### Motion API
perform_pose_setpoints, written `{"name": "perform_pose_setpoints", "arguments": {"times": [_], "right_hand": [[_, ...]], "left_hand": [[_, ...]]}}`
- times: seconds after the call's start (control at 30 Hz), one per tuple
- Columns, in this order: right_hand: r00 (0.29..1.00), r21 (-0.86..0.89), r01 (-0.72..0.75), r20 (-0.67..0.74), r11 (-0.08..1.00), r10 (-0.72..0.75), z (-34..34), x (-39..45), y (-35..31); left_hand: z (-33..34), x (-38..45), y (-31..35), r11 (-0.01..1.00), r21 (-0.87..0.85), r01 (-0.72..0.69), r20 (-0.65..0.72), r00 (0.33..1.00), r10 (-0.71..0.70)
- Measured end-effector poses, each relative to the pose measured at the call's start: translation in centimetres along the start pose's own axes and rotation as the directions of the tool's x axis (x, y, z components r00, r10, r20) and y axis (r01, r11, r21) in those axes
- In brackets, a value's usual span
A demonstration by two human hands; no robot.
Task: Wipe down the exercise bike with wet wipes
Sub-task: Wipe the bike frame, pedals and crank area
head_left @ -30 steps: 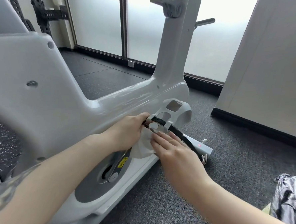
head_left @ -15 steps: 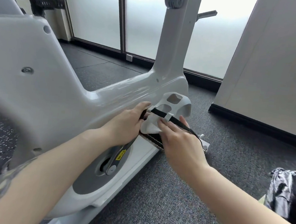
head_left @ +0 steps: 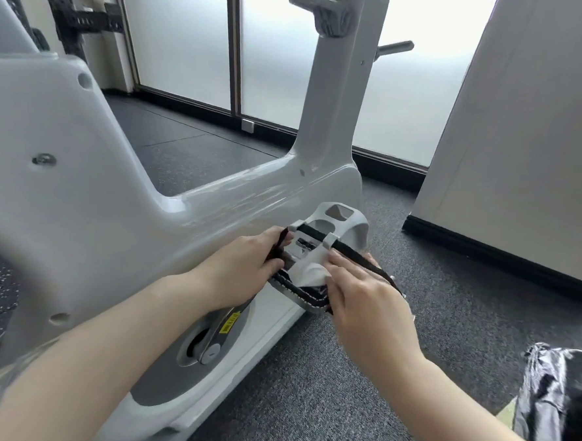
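The white exercise bike [head_left: 121, 182] fills the left of the view, standing on dark grey carpet [head_left: 340, 393], with its tall post [head_left: 338, 97] rising toward frosted glass panels [head_left: 178, 32] behind. A grey knob [head_left: 331, 13] sits on that post near the top edge. A pale wall panel [head_left: 533, 133] with a black skirting stands to the right, and a dark perforated rack [head_left: 77, 19] shows in the far left corner. At the lower right edge lies a crumpled black bag [head_left: 562, 393]; what it holds cannot be told.

Low on the bike, the crank arm [head_left: 221, 328] with a yellow sticker runs up toward the pedal [head_left: 318, 256], a white toe cage over a black ridged platform. The left hand [head_left: 242, 265] grips the pedal's near side, its fingers curled around the black strap [head_left: 359, 253] loop there and partly hiding the cage. The right hand [head_left: 363, 293] lies over the outer side, fingers straight and close together, pressing a white wet wipe [head_left: 308, 272] against the cage; the strap runs over its knuckles. Both forearms cross the lower frame and cover much of the bike's base.
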State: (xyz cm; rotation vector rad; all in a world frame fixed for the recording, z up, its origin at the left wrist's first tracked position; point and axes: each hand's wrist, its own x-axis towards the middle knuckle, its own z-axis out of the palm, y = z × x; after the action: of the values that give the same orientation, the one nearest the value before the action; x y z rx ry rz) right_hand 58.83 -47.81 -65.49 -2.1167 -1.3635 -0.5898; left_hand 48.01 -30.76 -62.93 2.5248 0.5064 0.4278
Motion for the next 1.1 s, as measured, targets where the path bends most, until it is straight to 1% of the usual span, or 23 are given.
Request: {"name": "perform_pose_setpoints", "arguments": {"times": [0.07, 0.13, 0.17, 0.3, 0.37, 0.47, 0.53, 0.57, 0.63, 0.67, 0.7, 0.73, 0.77, 0.8, 0.83, 0.87, 0.9, 0.93, 0.97, 1.0, 1.03, 1.07, 1.1], "right_hand": [[0.999, -0.029, -0.043, 0.013, 0.999, 0.043, 0.5, 1.0, -0.3], [0.994, 0.032, -0.096, 0.049, 0.995, 0.094, 1.5, 1.8, -1.1], [0.995, 0.066, -0.092, 0.056, 0.994, 0.088, 1.8, 1.8, -1.5], [0.997, 0.075, 0.067, 0.022, 0.995, -0.069, 0.5, 0.0, -0.4], [0.995, 0.047, 0.1, 0.026, 0.994, -0.101, -0.5, -0.1, 1.3], [0.993, 0.12, 0.106, 0.04, 0.987, -0.111, -0.5, 0.4, 2.6], [0.996, 0.167, 0.086, 0.017, 0.982, -0.09, 0.0, 0.3, 2.7], [0.998, 0.206, 0.053, 0.023, 0.977, -0.059, 0.0, 0.4, 2.7], [0.995, 0.34, -0.066, 0.094, 0.938, 0.036, -0.2, 0.5, 2.8], [0.988, 0.422, -0.142, 0.112, 0.895, 0.105, -0.4, 0.3, 2.7], [0.977, 0.516, -0.212, 0.094, 0.83, 0.191, -0.6, -0.3, 2.4], [0.956, 0.616, -0.255, 0.043, 0.745, 0.292, -0.6, -1.2, 1.8], [0.921, 0.692, -0.254, -0.04, 0.676, 0.387, -0.4, -2.4, 1.1], [0.889, 0.73, -0.207, -0.137, 0.652, 0.437, -0.2, -3.8, 0.0], [0.871, 0.717, -0.129, -0.248, 0.685, 0.423, 0.3, -5.4, -1.0], [0.879, 0.65, -0.037, -0.34, 0.759, 0.334, 1.0, -7.1, -2.1], [0.909, 0.548, 0.079, -0.383, 0.833, 0.166, 2.2, -8.8, -2.9], [0.941, 0.504, 0.147, -0.335, 0.851, 0.036, 3.5, -10.2, -3.4], [0.976, 0.535, 0.116, -0.219, 0.837, 0.005, 4.8, -11.3, -3.8], [0.991, 0.609, -0.062, -0.058, 0.791, 0.122, 5.9, -12.0, -4.3], [0.938, 0.65, -0.324, 0.13, 0.687, 0.32, 6.8, -11.9, -4.9], [0.803, 0.634, -0.571, 0.301, 0.521, 0.514, 7.9, -11.1, -5.4], [0.631, 0.582, -0.737, 0.407, 0.345, 0.66, 9.0, -9.8, -5.7]], "left_hand": [[0.0, 0.1, 0.0, 1.0, 0.006, -0.011, 0.006, 1.0, 0.011], [0.1, 0.1, -0.1, 1.0, 0.012, -0.017, -0.003, 1.0, 0.017], [0.1, 0.1, -0.1, 1.0, 0.01, -0.015, -0.004, 1.0, 0.015], [-0.2, 0.0, 0.1, 1.0, -0.002, -0.016, 0.025, 1.0, 0.016], [-0.4, -0.3, 0.1, 0.999, 0.013, -0.034, 0.071, 0.997, 0.033], [-0.9, -0.6, 0.4, 0.999, 0.021, -0.046, 0.162, 0.986, 0.042], [-1.1, -0.4, 0.5, 0.997, 0.057, -0.047, 0.208, 0.978, 0.034], [-1.2, -0.3, 0.5, 0.997, 0.072, -0.037, 0.226, 0.974, 0.02], [-1.4, 0.1, 0.7, 0.995, 0.099, -0.012, 0.246, 0.969, -0.013], [-1.5, 0.2, 0.7, 0.993, 0.119, -0.009, 0.251, 0.968, -0.021], [-1.5, 0.3, 0.7, 0.989, 0.147, -0.012, 0.256, 0.966, -0.026], [-1.4, 0.3, 0.7, 0.984, 0.179, -0.016, 0.257, 0.966, -0.031], [-1.3, 0.3, 0.6, 0.978, 0.21, -0.022, 0.25, 0.968, -0.032], [-1.0, 0.1, 0.4, 0.973, 0.23, -0.031, 0.237, 0.971, -0.025], [-0.7, 0.0, 0.2, 0.971, 0.237, -0.04, 0.22, 0.975, -0.014], [-0.4, -0.2, 0.0, 0.97, 0.237, -0.051, 0.196, 0.98, 0.004], [-0.1, -0.4, -0.3, 0.969, 0.238, -0.065, 0.17, 0.985, 0.025], [-0.1, -0.5, -0.5, 0.967, 0.244, -0.077, 0.152, 0.988, 0.04], [-0.1, -0.7, -0.4, 0.965, 0.249, -0.077, 0.147, 0.988, 0.041], [-0.1, -0.8, -0.2, 0.963, 0.259, -0.07, 0.154, 0.988, 0.03], [-0.2, -0.9, 0.0, 0.949, 0.306, -0.074, 0.167, 0.986, 0.023], [-0.3, -0.9, 0.3, 0.91, 0.403, -0.101, 0.167, 0.985, 0.036], [-0.7, -1.0, 0.6, 0.838, 0.527, -0.137, 0.147, 0.987, 0.069]]}}
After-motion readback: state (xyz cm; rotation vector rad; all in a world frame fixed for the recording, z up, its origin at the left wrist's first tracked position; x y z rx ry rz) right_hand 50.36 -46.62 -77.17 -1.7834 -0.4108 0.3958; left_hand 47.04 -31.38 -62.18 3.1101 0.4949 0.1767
